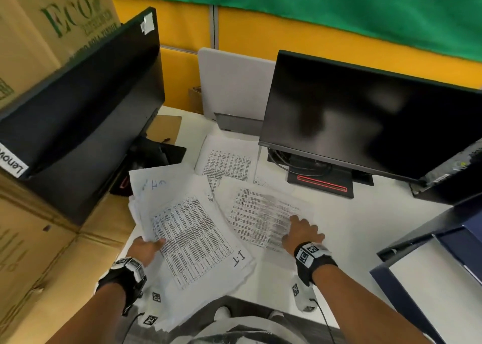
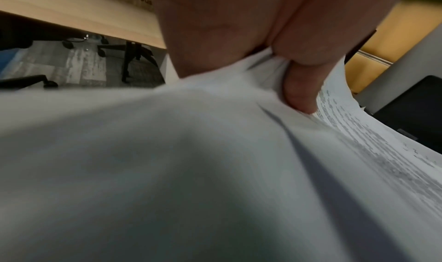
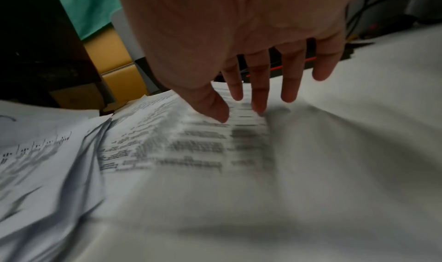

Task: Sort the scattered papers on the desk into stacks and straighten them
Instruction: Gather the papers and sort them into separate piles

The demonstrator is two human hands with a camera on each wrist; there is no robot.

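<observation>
My left hand [image 1: 146, 247] grips the left edge of a thick, uneven stack of printed papers [image 1: 193, 239], thumb on top; in the left wrist view the thumb [image 2: 299, 94] presses into the sheets [image 2: 167, 171]. My right hand [image 1: 302, 233] lies with straight, spread fingers on a loose printed sheet [image 1: 260, 213] to the right of the stack; the right wrist view shows its fingertips [image 3: 259, 105] touching that blurred sheet [image 3: 191, 149]. Another printed sheet [image 1: 229, 163] lies farther back on the white desk [image 1: 365, 226].
A dark monitor [image 1: 365, 124] on a stand [image 1: 323, 182] stands at the back right, a second monitor [image 1: 78, 114] at the left beside cardboard boxes [image 1: 34, 239]. A white panel [image 1: 234, 83] leans behind. A dark blue tray [image 1: 430, 265] sits at the right.
</observation>
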